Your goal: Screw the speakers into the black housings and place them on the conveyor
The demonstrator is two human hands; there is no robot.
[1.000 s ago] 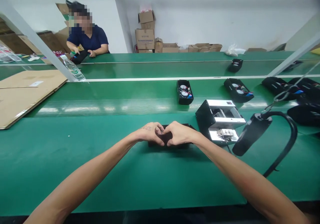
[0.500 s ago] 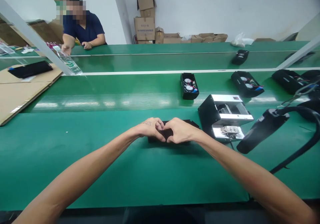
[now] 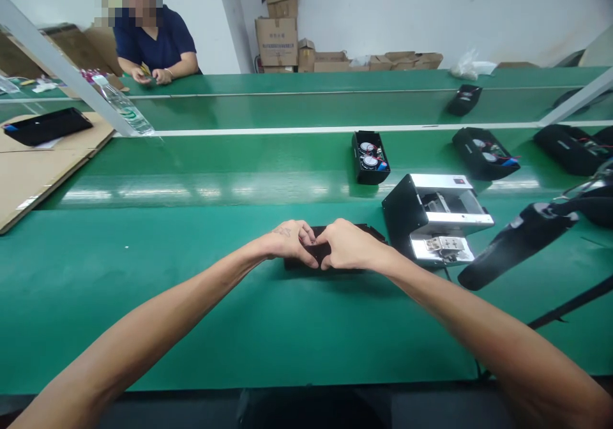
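Observation:
A black housing point(image 3: 322, 251) lies on the green mat, mostly covered by my hands. My left hand point(image 3: 290, 240) rests over its left part with the fingers curled down and the thumb pointing inward. Close beside it, my right hand point(image 3: 352, 247) bends over the middle, its thumb and fingers drawn together. The fingertips of both hands meet inside the housing, and whatever they pinch is hidden or too small to name. Just right of the housing stands a black-and-silver machine point(image 3: 419, 225) with a small metal block at its front.
A black cylindrical tool point(image 3: 520, 247) hangs at the right with a cable. Behind are black housings with round speakers and wires point(image 3: 371, 158). A water bottle point(image 3: 124, 106) leans by the left post, near cardboard point(image 3: 57, 154). A person point(image 3: 158, 39) sits across the bench.
The view has shifted slightly, so the background sits a little differently. My hands hold nearly the same pose over the housing. The person opposite has brought both hands together, away from the bottle.

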